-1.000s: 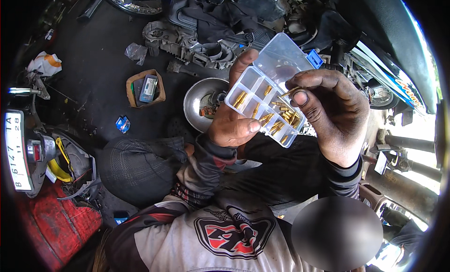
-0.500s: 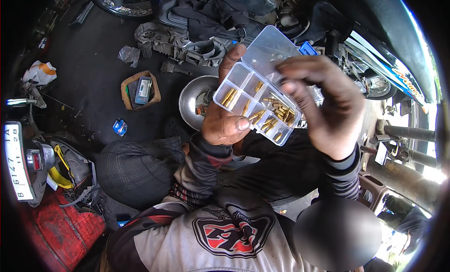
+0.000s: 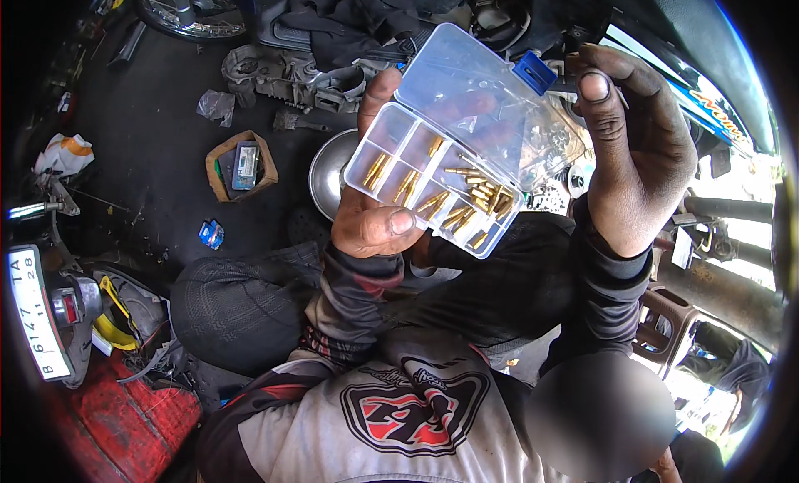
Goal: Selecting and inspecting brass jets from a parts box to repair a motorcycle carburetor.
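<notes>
Clasped in my left hand (image 3: 373, 229) is a clear plastic compartment box (image 3: 391, 127), tilted, its hinged lid (image 3: 454, 63) raised with a blue tab (image 3: 534, 71). My thumb presses its near edge and a finger shows at the far side. Small gold-coloured brass pieces (image 3: 491, 196) lie in several compartments, most thickly in the right-hand one. My right hand (image 3: 632, 167) is raised right of the box, apart from it, thumb and forefinger curled together; what is between their tips, if anything, is too small to name.
On the dark floor are a steel bowl (image 3: 325, 179), cardboard box (image 3: 223, 179), metal casings (image 3: 262, 79) and small blue packet (image 3: 211, 233). A wheel (image 3: 187, 9) stands behind; motorcycle bodywork (image 3: 712, 84) at right; red object (image 3: 125, 416) and number plate (image 3: 33, 312) at left.
My right hand has lifted out of the compartments, up and to the right, from where it pinched a brass piece. My left hand and the box have shifted up and left in the view.
</notes>
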### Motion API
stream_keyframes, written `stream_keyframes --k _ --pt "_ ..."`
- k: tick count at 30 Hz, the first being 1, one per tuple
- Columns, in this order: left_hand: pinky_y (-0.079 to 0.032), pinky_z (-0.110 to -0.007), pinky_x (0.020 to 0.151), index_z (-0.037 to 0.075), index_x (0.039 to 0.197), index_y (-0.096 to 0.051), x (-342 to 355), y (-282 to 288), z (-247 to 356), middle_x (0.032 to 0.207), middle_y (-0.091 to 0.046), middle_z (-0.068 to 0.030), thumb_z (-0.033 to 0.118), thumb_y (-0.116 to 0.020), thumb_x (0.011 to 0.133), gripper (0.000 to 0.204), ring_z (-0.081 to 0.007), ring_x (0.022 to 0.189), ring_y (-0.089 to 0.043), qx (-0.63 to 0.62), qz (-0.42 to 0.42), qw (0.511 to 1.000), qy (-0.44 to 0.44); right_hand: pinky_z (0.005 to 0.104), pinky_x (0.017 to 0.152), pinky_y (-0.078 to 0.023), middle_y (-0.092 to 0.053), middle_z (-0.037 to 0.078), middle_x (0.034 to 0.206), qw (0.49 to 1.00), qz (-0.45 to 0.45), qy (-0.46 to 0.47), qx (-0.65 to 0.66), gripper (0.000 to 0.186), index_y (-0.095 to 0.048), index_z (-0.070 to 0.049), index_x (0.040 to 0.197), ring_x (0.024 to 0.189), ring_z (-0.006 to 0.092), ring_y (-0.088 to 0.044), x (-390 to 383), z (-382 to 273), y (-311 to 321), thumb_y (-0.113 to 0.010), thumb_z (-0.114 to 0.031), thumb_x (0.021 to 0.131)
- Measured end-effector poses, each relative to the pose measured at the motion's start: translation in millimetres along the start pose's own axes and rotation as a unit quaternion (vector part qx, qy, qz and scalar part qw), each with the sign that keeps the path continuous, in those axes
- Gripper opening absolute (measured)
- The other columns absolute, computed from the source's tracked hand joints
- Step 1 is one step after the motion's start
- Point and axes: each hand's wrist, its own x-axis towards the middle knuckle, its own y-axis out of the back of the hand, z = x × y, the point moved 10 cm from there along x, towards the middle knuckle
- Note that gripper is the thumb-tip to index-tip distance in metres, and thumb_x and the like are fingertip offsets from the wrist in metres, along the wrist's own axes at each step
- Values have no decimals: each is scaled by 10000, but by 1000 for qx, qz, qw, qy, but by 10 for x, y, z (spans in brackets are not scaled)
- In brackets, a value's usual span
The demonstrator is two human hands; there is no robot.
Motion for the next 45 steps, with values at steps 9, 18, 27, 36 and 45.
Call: stream_keyframes --k 9,18,27,36,45 --pt "-403 -652 1159 229 1646 -22 19 -51 -40 1585 -285 -344 48 -654 696 1155 -521 1471 -362 -21 -46 999 8 304 941 -545 -755 121 1126 999 31 -33 18 230 -711 40 1187 1033 175 -712 -37 121 72 -726 -28 968" --pt "-374 -660 1171 251 1647 0 13 -57 -5 1586 -229 -397 34 -636 710 1153 -544 1496 -296 -23 -57 998 1 290 935 -544 -756 117 1133 999 30 -39 20 237 -712 35 1194 1044 168 -707 -57 215 117 -728 -29 966" --pt "-373 -685 1160 234 1648 11 -18 -89 6 1585 -237 -385 24 -625 707 1155 -551 1495 -291 -32 -86 996 1 268 898 -546 -752 115 1111 998 20 -52 37 229 -708 41 1190 1022 151 -700 -68 230 92 -722 -37 974" --pt "-379 -643 1178 192 1657 -57 -6 99 120 1583 -287 -344 7 -620 707 1119 -519 1484 -333 -13 -40 999 -28 254 858 -551 -748 100 1070 994 -51 -42 -83 423 -643 37 1318 964 127 -691 24 105 -168 -783 -78 936" --pt "-358 -612 1192 66 1558 -340 -4 730 424 1603 -371 -211 395 -766 919 836 -401 1496 -349 -125 37 991 -27 349 738 -585 -710 159 957 979 -184 92 -2 333 -676 49 1154 858 272 -724 -100 90 -726 -748 15 830"
